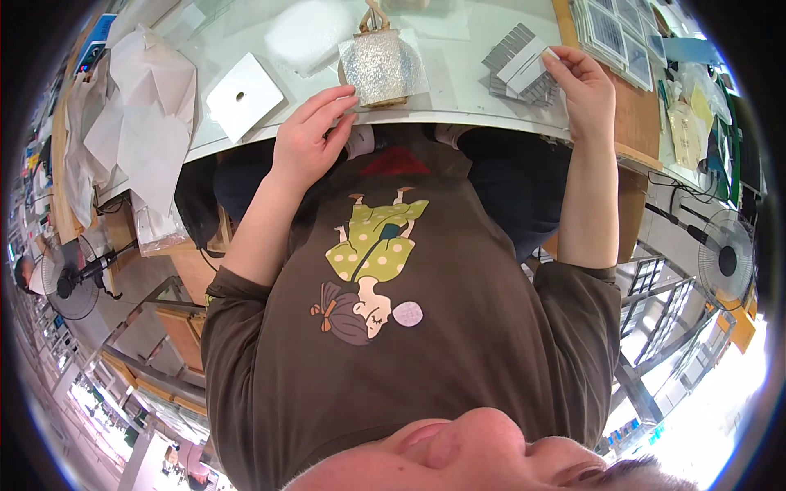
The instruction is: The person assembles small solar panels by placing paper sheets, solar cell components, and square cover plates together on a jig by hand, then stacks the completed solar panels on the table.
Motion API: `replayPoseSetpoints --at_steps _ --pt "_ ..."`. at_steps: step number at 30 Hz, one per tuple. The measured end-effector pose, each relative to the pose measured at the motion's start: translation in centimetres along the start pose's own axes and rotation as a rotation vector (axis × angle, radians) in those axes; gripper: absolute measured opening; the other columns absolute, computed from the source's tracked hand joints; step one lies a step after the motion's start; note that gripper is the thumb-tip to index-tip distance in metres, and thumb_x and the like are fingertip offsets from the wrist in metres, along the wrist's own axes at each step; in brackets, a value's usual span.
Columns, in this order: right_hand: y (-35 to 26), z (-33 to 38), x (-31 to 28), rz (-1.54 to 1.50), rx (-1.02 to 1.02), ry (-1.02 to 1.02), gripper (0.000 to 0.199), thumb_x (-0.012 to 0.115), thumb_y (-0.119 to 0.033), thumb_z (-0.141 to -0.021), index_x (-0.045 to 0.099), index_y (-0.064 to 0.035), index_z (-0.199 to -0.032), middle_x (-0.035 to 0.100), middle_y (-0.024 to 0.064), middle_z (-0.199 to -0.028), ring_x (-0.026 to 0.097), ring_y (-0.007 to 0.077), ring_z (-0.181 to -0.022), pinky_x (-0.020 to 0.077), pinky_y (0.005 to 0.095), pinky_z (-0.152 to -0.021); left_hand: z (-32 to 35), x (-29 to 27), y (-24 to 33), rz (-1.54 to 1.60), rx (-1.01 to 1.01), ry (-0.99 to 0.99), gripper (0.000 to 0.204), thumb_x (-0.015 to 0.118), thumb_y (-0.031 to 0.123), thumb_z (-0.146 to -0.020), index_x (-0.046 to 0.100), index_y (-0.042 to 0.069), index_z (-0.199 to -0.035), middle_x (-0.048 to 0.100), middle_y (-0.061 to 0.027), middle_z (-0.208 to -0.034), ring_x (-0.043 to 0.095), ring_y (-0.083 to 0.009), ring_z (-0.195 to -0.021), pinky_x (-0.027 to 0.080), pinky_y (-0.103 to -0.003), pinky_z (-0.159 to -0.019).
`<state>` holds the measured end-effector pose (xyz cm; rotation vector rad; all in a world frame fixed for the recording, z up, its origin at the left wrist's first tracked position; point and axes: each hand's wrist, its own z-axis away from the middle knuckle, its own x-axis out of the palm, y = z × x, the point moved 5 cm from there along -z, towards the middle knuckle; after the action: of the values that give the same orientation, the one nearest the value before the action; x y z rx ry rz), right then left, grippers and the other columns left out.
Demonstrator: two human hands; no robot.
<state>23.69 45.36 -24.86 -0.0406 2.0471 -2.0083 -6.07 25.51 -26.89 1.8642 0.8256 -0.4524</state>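
Head view: my left hand (309, 141) has its fingers spread flat on the clear sleeve around the glittery silver pouch (379, 65), right at the near edge of the worktop (458, 102), with the pouch's top cut off by the frame. My right hand (583, 88) pinches a small white card (530, 67) over a grey stack (509, 56) it half hides. There's open surface between my hands, and a white square (243, 96) sits left.

White square card with hole (243, 96), crumpled paper (143, 106) — floor fans (725, 260).
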Motion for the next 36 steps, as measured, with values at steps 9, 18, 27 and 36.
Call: replayPoseSetpoints --at_steps 9,18,27,36 --pt "-0.3 0.7 1.5 -0.07 0.058 0.019 0.02 0.072 -0.004 -0.082 0.066 0.0037 -0.1 0.065 0.0021 -0.087 0.059 0.0074 -0.079 0.0472 0.0195 -0.075 -0.4 -0.1 -0.1 -0.093 0.077 0.051 0.021 0.072 0.005 -0.078 0.066 0.006 -0.097 0.067 -0.0063 -0.105 0.066 -0.0215 -0.085 0.055 -0.028 -0.068" --pt "0.6 1.3 0.7 -0.06 0.079 0.002 0.021 0.071 -0.003 -0.083 0.065 0.004 -0.102 0.064 0.0021 -0.087 0.058 0.0076 -0.08 0.0461 0.0192 -0.074 -0.7 -0.6 0.4 -0.155 0.14 0.077 0.019 0.071 0.005 -0.077 0.068 0.007 -0.095 0.068 -0.0067 -0.102 0.066 -0.0242 -0.086 0.054 -0.031 -0.074" --pt "0.7 4.0 0.5 -0.281 0.113 0.055 0.02 0.069 0.0 -0.083 0.064 0.0033 -0.102 0.064 0.0036 -0.09 0.058 0.0094 -0.082 0.0461 0.0208 -0.077 -0.3 -0.6 0.4 -0.078 0.033 0.037 0.02 0.071 0.006 -0.078 0.068 0.008 -0.098 0.067 -0.007 -0.104 0.066 -0.0248 -0.089 0.055 -0.032 -0.074" --pt "-1.9 -1.2 5.0 -0.269 0.05 0.106 0.021 0.07 -0.003 -0.082 0.063 0.0049 -0.101 0.064 0.0033 -0.088 0.058 0.0086 -0.08 0.0455 0.0203 -0.074 -0.6 -0.4 0.1 -0.105 0.103 0.096 0.019 0.073 0.006 -0.076 0.067 0.006 -0.095 0.068 -0.0081 -0.101 0.066 -0.0252 -0.085 0.054 -0.032 -0.073"
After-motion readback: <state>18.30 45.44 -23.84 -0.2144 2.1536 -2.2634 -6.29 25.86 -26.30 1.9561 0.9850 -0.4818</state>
